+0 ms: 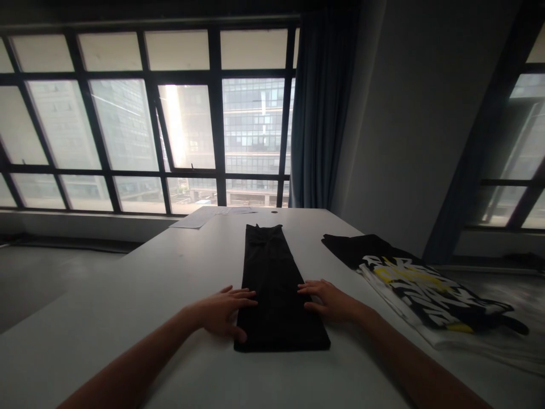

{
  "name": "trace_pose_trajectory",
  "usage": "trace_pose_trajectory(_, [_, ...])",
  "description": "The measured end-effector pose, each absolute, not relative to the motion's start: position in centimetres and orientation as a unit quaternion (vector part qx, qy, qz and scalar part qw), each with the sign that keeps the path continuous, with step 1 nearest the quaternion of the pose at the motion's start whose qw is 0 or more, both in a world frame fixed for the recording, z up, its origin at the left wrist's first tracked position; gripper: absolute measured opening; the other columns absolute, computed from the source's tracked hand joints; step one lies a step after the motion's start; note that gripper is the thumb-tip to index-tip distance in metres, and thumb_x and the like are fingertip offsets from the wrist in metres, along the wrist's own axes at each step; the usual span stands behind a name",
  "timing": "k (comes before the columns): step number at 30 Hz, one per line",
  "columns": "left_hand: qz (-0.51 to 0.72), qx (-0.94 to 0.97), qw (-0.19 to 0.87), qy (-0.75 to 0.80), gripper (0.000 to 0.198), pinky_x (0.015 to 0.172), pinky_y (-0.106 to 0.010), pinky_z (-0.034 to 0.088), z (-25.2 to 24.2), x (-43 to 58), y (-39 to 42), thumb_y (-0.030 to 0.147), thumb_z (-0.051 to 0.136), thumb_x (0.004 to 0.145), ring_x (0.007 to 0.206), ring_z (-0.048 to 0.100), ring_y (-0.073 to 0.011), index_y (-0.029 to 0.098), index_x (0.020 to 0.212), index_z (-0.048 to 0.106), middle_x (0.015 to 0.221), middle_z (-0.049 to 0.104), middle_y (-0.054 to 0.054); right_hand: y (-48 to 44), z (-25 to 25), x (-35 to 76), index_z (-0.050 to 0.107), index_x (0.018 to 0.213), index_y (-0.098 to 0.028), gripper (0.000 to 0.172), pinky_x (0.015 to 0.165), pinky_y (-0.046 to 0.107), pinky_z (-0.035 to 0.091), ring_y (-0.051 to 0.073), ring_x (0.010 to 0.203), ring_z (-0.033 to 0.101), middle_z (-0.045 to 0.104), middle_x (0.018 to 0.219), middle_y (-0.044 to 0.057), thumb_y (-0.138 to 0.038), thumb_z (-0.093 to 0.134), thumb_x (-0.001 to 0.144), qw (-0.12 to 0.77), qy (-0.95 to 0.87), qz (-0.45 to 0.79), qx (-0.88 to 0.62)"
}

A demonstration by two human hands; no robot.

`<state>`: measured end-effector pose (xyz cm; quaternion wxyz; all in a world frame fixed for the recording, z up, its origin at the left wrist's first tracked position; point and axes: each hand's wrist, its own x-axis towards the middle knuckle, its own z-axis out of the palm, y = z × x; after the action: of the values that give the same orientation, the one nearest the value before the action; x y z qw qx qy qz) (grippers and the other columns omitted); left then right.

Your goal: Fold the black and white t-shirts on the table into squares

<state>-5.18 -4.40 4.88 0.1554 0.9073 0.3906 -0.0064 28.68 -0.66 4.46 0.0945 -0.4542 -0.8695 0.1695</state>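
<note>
Counter (128, 295) nearest, white. On its right, a stack of printed T-shirts (426, 295). At centre, well apart from it, a black garment (272, 284) folded into a long strip. Left hand (223, 312) and right hand (330, 300) spread flat, fingers resting on its long edges. Advised: even pressure, edges parallel.

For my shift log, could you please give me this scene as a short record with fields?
left hand: open, fingers on the left edge of the folded black garment
right hand: open, on its right edge
garment: long narrow strip lying flat on the white table
right of it: printed black T-shirt on a pile of clothes
far end: papers
</note>
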Motion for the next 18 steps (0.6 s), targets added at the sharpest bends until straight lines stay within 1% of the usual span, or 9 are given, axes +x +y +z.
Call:
trace_pose_trajectory(1, [-0.001, 0.909, 0.155, 0.387, 0.087, 0.116, -0.062, 0.017, 5.0, -5.5, -4.4, 0.057, 0.074, 0.074, 0.145, 0.028, -0.0349, 0.034, 0.149, 0.037, 0.159, 0.031, -0.009, -0.7, 4.6, 28.8, 0.064, 0.130, -0.024, 0.045, 0.115, 0.053, 0.026, 0.031, 0.132, 0.048, 0.058, 0.139, 0.008, -0.038, 0.056, 0.088, 0.104, -0.871, 0.162, -0.452])
trace_pose_trajectory(3, [0.022, 0.908, 0.159, 0.387, 0.084, 0.113, -0.057, 0.030, 5.3, -6.1, -4.3, 0.053, 0.077, 0.073, 0.140, 0.039, -0.0341, 0.035, 0.147, 0.040, 0.154, 0.042, -0.008, -0.7, 4.9, 29.1, 0.067, 0.125, -0.022, 0.041, 0.111, 0.047, 0.036, 0.028, 0.124, 0.055, 0.065, 0.130, 0.008, -0.028, 0.052, 0.088, 0.126, -0.871, 0.148, -0.451])
trace_pose_trajectory(5, [0.058, 0.902, 0.155, 0.398, 0.066, 0.107, -0.050, 0.041, 5.3, -6.6, -4.0, 0.043, 0.072, 0.080, 0.131, 0.051, -0.0306, 0.034, 0.142, 0.049, 0.144, 0.054, -0.006, -0.7, 5.0, 29.3, 0.068, 0.123, -0.023, 0.045, 0.110, 0.043, 0.038, 0.026, 0.121, 0.057, 0.065, 0.129, 0.007, -0.018, 0.053, 0.081, 0.135, -0.870, 0.137, -0.454])
trace_pose_trajectory(6, [0.079, 0.900, 0.146, 0.404, 0.055, 0.106, -0.047, 0.043, 5.2, -6.8, -3.8, 0.036, 0.068, 0.085, 0.128, 0.054, -0.0283, 0.032, 0.137, 0.054, 0.141, 0.058, -0.005, -0.6, 4.9, 29.3, 0.069, 0.123, -0.024, 0.049, 0.111, 0.042, 0.038, 0.026, 0.123, 0.056, 0.064, 0.131, 0.006, -0.013, 0.054, 0.078, 0.133, -0.870, 0.130, -0.457])
trace_pose_trajectory(8, [0.115, 0.898, 0.116, 0.409, 0.039, 0.106, -0.044, 0.043, 4.5, -7.0, -3.3, 0.023, 0.059, 0.089, 0.127, 0.055, -0.0246, 0.029, 0.128, 0.062, 0.137, 0.061, -0.004, -0.3, 4.6, 29.2, 0.069, 0.122, -0.024, 0.052, 0.112, 0.043, 0.037, 0.026, 0.126, 0.054, 0.059, 0.137, 0.005, -0.009, 0.055, 0.074, 0.123, -0.870, 0.116, -0.463])
trace_pose_trajectory(11, [0.139, 0.900, 0.076, 0.406, 0.035, 0.109, -0.043, 0.041, 3.2, -6.6, -2.5, 0.013, 0.054, 0.090, 0.130, 0.052, -0.0229, 0.027, 0.119, 0.068, 0.137, 0.062, -0.003, 0.3, 3.9, 28.9, 0.073, 0.115, -0.021, 0.043, 0.110, 0.045, 0.039, 0.027, 0.126, 0.054, 0.058, 0.138, 0.008, -0.009, 0.054, 0.078, 0.124, -0.874, 0.108, -0.458])
trace_pose_trajectory(14, [0.147, 0.906, 0.062, 0.392, 0.030, 0.109, -0.045, 0.040, 2.6, -6.0, -2.1, 0.015, 0.053, 0.092, 0.128, 0.053, -0.0238, 0.026, 0.113, 0.071, 0.132, 0.065, -0.003, 1.0, 3.3, 28.7, 0.076, 0.105, -0.020, 0.033, 0.107, 0.047, 0.041, 0.028, 0.122, 0.056, 0.063, 0.132, 0.010, -0.011, 0.055, 0.081, 0.145, -0.883, 0.107, -0.434])
trace_pose_trajectory(16, [0.159, 0.911, 0.058, 0.376, 0.027, 0.109, -0.045, 0.039, 2.8, -5.9, -2.1, 0.017, 0.053, 0.093, 0.128, 0.054, -0.0240, 0.026, 0.109, 0.073, 0.129, 0.067, -0.002, 1.1, 3.2, 28.6, 0.077, 0.100, -0.020, 0.029, 0.107, 0.047, 0.041, 0.028, 0.120, 0.058, 0.065, 0.128, 0.010, -0.011, 0.056, 0.082, 0.162, -0.887, 0.111, -0.419])
trace_pose_trajectory(18, [0.165, 0.914, 0.065, 0.365, 0.026, 0.108, -0.043, 0.040, 3.5, -6.1, -2.2, 0.018, 0.054, 0.093, 0.125, 0.057, -0.0232, 0.027, 0.107, 0.074, 0.123, 0.071, -0.002, 1.0, 3.6, 28.8, 0.078, 0.096, -0.021, 0.028, 0.107, 0.046, 0.041, 0.027, 0.120, 0.058, 0.068, 0.123, 0.009, -0.010, 0.056, 0.081, 0.177, -0.890, 0.126, -0.401])
